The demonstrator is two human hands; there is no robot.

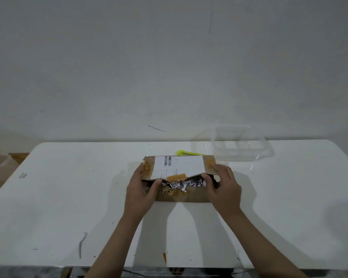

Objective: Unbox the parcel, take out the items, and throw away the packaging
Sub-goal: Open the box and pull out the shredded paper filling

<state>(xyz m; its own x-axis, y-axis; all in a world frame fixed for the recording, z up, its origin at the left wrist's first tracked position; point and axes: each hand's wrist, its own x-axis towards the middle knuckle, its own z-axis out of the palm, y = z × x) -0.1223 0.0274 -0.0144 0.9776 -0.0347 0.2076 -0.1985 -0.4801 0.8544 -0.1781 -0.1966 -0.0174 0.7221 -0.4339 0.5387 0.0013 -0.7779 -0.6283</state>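
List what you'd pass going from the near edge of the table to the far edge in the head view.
Orange scrap → cardboard parcel, gripped by left hand and right hand → yellow-green utility knife → clear plastic container.

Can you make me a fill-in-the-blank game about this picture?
1. Both hands, left and right, are pulling open a cardboard ____.
2. Inside the opening you can see shredded ____.
3. The yellow cutter lies ____ the parcel, nearer the wall.
4. The clear plastic tub stands on the white ____.

Missing words: box; paper; behind; table.
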